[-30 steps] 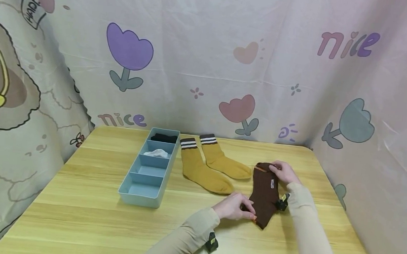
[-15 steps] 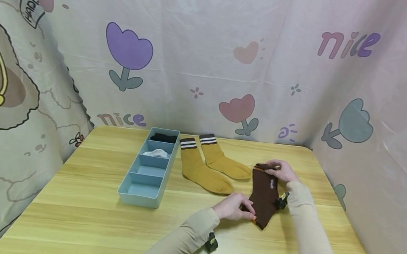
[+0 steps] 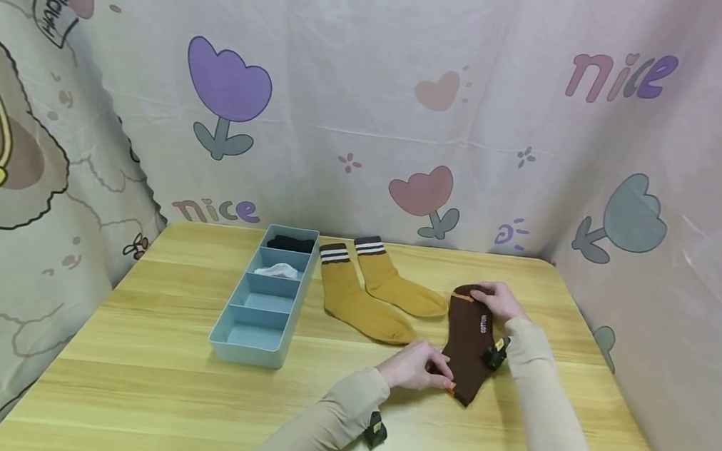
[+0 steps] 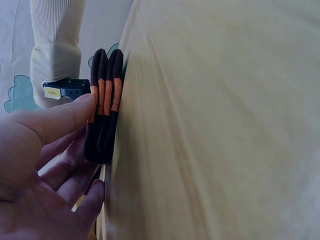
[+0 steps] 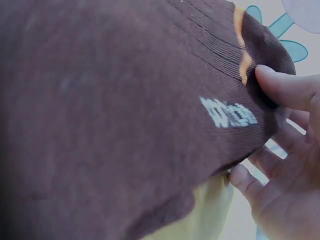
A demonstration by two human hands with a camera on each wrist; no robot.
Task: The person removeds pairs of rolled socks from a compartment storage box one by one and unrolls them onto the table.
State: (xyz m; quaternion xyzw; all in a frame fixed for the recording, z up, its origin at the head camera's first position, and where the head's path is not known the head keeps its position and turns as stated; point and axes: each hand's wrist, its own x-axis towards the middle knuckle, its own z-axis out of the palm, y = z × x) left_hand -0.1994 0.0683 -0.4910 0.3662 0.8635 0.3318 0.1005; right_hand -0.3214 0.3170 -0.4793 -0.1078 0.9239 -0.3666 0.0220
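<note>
**Dark brown ribbed-knit socks (image 3: 467, 349): soft load, two-point hold**

The socks lay stacked and flat on the right half of the pale wood-grain worktop (image 3: 128, 377), just beside two mustard-yellow knit socks with striped cuffs (image 3: 363, 304). From where I stood, both grips were narrow and loaded. The left hand (image 3: 416, 366) pinched the near left edge, thumb against the orange bands (image 4: 108, 97). The right hand (image 3: 504, 302) pinched the far cuff end (image 3: 463, 290), thumb on top, fingers below.

Handling properties, as judged: light, limp, unlikely to slip against skin, not fragile. The knit would probably stretch and sag if held at one end only. Several fabric layers showed at the left edge; a shallow pinch there risked separating them. Recommended hold points: the cuff end and the banded edge, all layers captured together.
</note>
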